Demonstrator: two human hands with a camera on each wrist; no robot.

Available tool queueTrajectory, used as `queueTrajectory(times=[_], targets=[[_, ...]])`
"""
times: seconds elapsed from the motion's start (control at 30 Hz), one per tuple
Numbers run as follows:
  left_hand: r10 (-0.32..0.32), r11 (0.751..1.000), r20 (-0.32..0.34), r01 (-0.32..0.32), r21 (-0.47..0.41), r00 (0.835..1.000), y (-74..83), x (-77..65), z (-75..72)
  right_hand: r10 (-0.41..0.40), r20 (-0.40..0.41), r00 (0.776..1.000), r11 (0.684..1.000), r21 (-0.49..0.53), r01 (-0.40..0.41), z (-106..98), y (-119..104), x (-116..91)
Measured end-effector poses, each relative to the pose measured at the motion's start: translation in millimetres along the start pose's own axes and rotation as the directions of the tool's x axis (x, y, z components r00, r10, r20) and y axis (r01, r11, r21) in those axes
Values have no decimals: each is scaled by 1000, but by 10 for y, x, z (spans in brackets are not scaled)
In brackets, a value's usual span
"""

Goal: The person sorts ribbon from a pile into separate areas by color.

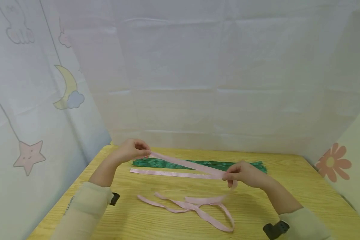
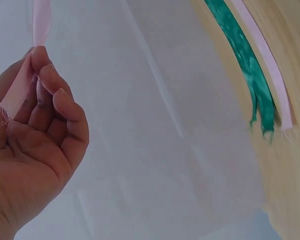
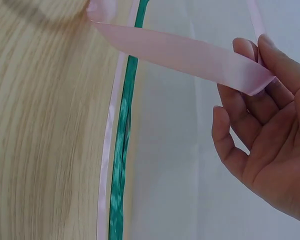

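Observation:
A pink ribbon (image 1: 183, 162) is stretched above the table between both hands, slanting down to the right. My left hand (image 1: 132, 149) pinches it near its frayed end, which lies against the palm in the left wrist view. Thumb and fingers of my right hand (image 1: 244, 174) pinch the same ribbon further along. From there its tail (image 3: 180, 52) hangs toward loose pink loops (image 1: 210, 218) on the table. Behind the hands lie green ribbons (image 1: 156, 163) in a long strip, with a flat pink ribbon (image 1: 171, 173) laid parallel in front of them.
The wooden table (image 1: 123, 220) meets a pale cloth backdrop (image 1: 174, 110) at its far edge. Printed cloth with a star (image 1: 29, 156) and moon stands on the left, and a flower print (image 1: 333, 162) on the right. Dark wrist devices (image 1: 276, 230) sit at both sleeves.

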State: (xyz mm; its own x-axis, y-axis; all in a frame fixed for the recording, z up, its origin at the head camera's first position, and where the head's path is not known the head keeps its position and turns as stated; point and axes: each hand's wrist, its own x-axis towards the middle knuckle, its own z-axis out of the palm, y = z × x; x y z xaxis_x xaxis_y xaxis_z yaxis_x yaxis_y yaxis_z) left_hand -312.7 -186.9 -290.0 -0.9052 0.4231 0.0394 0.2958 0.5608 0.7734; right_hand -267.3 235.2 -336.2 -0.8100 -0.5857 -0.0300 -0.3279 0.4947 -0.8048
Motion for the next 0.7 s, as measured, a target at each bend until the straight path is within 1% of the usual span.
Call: queueTrajectory(times=[0.07, 0.17, 0.27, 0.37, 0.5, 0.57, 0.6, 0.7], targets=[[-31, 999, -22, 31, 17, 999, -86, -16, -58, -4, -8, 1000, 1000, 23, 5, -52, 37, -32], [-70, 997, -30, 71, 30, 997, -232, -35, -107, 6, -21, 1000, 998, 57, -5, -136, 102, -76], [-91, 995, -35, 92, 34, 995, -365, -50, -130, 22, -30, 999, 998, 64, -20, -213, 173, -113], [-96, 995, -45, 97, 29, 994, -477, -54, -149, 34, -39, 999, 998, 51, -32, -286, 254, -164], [-119, 992, -67, 122, 34, 991, -585, -56, -170, 52, -31, 998, 998, 45, -50, -395, 372, -261], [-138, 989, -75, 141, 41, 988, -623, -58, -174, 75, -22, 997, 996, 59, -73, -453, 437, -314], [-153, 987, -80, 157, 41, 985, -638, -58, -175, 79, -14, 997, 995, 65, -78, -483, 475, -344], [-169, 984, -79, 173, 49, 982, -673, -65, -167, 101, 21, 995, 990, 94, -102, -565, 606, -421]])
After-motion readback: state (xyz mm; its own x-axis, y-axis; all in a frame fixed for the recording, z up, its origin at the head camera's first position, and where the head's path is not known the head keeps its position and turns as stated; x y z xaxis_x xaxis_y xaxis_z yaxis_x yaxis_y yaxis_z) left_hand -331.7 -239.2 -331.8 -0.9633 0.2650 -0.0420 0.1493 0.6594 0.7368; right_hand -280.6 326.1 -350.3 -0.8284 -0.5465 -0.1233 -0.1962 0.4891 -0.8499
